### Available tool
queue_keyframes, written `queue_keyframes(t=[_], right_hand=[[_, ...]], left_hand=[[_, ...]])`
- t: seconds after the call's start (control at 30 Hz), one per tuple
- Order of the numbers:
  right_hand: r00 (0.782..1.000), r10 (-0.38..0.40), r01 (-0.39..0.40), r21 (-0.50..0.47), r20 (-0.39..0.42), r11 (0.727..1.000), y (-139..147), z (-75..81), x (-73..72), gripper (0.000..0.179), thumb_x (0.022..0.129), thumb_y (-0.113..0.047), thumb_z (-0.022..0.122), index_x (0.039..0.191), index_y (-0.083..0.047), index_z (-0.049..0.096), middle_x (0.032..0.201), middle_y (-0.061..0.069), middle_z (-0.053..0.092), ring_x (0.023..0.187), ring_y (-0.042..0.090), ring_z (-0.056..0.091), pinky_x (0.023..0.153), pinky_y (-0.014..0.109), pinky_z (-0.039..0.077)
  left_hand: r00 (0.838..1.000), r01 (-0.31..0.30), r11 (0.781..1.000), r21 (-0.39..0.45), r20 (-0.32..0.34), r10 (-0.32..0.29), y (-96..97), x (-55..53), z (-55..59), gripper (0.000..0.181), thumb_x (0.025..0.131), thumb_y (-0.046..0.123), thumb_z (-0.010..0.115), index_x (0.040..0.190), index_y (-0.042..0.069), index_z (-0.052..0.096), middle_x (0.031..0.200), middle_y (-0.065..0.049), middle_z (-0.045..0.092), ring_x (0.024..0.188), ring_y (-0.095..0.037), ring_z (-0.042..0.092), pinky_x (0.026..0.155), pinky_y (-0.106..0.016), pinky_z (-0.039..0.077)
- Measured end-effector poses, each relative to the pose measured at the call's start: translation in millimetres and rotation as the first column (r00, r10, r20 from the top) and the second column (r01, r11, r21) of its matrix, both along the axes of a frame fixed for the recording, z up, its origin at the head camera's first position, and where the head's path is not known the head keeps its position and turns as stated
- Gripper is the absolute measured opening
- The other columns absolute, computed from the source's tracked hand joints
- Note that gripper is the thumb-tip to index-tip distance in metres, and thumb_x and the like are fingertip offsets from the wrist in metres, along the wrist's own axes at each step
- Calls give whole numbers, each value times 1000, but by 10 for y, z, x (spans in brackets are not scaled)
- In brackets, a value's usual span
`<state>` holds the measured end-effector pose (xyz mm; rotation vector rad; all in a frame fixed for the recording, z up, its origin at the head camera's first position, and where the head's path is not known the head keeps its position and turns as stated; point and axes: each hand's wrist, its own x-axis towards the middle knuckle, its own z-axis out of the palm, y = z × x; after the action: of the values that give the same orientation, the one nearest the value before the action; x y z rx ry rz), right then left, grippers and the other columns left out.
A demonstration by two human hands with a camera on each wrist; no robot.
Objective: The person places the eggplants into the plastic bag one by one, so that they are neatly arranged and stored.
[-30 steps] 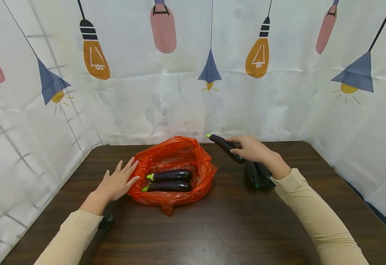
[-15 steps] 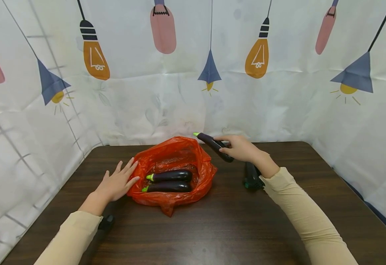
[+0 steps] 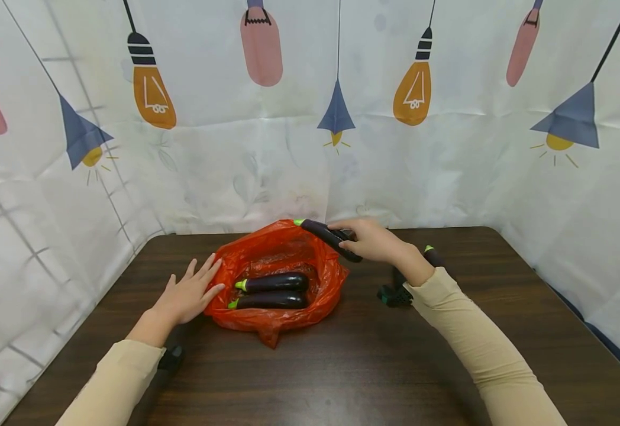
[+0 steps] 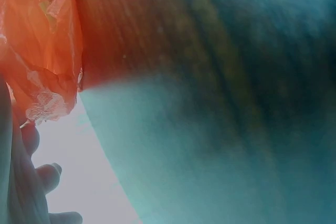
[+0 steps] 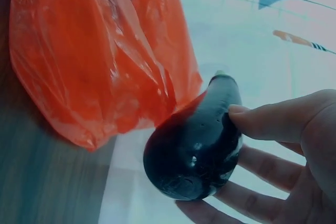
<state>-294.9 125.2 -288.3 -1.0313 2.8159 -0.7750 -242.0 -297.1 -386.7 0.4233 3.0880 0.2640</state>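
Note:
An orange-red plastic bag (image 3: 283, 319) stands with its mouth spread wide on the table. Inside it lie two dark eggplants side by side, the farther eggplant (image 3: 279, 281) and the nearer eggplant (image 3: 274, 300), green stem ends to the left. My left hand (image 3: 186, 296) has its fingers spread and straight against the bag's left side. My right hand (image 3: 372, 239) grips another eggplant (image 3: 327, 234) between thumb and fingers, tilted, its green tip over the bag's back right rim. In the right wrist view the held eggplant (image 5: 194, 140) shows its rounded end, beside the bag.
One more eggplant (image 3: 433, 255) peeks out behind my right forearm, mostly hidden. A black device (image 3: 395, 294) sits under the right wrist, and another black device (image 3: 170, 358) under the left. The dark wooden table (image 3: 315, 378) meets a patterned curtain (image 3: 288, 165) at the back.
My right hand has moved left with the eggplant, bringing its tip over the bag's rim. The eggplant behind the forearm has come into view. My left hand stays put.

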Motion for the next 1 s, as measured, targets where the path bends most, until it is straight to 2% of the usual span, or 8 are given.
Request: queue_keyframes(t=[0.1, 0.17, 0.3, 0.6, 0.9, 1.0], right_hand=[[999, 25, -25, 0, -43, 1000, -67, -34, 3, 48, 100, -8, 68, 146, -7, 58, 136, 14, 64, 70, 14, 57, 66, 32, 45], [998, 24, -24, 7, -65, 1000, -115, -51, 8, 48, 99, -8, 69, 146, -8, 59, 139, 14, 63, 81, 17, 61, 72, 34, 47], [995, 18, -16, 17, -94, 1000, -194, -60, 29, 47, 99, -9, 69, 145, -10, 60, 138, 12, 64, 92, 21, 60, 77, 36, 46], [993, 34, -36, -19, -110, 999, -322, -27, 76, 45, 101, -11, 67, 145, -12, 61, 131, 11, 67, 93, 20, 62, 78, 36, 49], [986, 101, -104, -14, -134, 995, -519, -28, 48, 45, 101, -7, 66, 145, -11, 60, 136, 10, 65, 82, 18, 55, 70, 31, 42], [987, 105, -107, -11, -121, 994, -577, -37, 40, 45, 101, -6, 66, 145, -11, 61, 139, 9, 64, 87, 20, 58, 73, 32, 44]], left_hand=[[1000, -2, 1000, 1, 4, 2, 0, 5, 4, 76, 106, 54, 43, 162, 5, 27, 168, -22, 18, 148, -55, 16, 107, -82, 13], [1000, -1, 1000, 1, 4, 1, -3, 5, 5, 77, 106, 55, 42, 162, 5, 26, 168, -22, 17, 148, -55, 16, 107, -82, 13], [1000, 1, 1000, 5, 2, -1, -2, 11, 8, 77, 107, 55, 43, 162, 5, 27, 168, -22, 18, 148, -55, 16, 106, -83, 13], [1000, 5, 1000, 7, -14, -5, -4, 9, -1, 75, 107, 52, 45, 162, 4, 28, 167, -22, 18, 148, -55, 17, 106, -83, 13], [1000, 4, 1000, 0, -23, -4, -2, 20, -10, 74, 107, 52, 46, 162, 5, 29, 167, -22, 19, 148, -55, 18, 106, -83, 15], [1000, 3, 1000, 3, -22, -3, 1, 23, -7, 74, 107, 51, 47, 162, 5, 28, 167, -21, 19, 148, -55, 17, 106, -83, 14]])
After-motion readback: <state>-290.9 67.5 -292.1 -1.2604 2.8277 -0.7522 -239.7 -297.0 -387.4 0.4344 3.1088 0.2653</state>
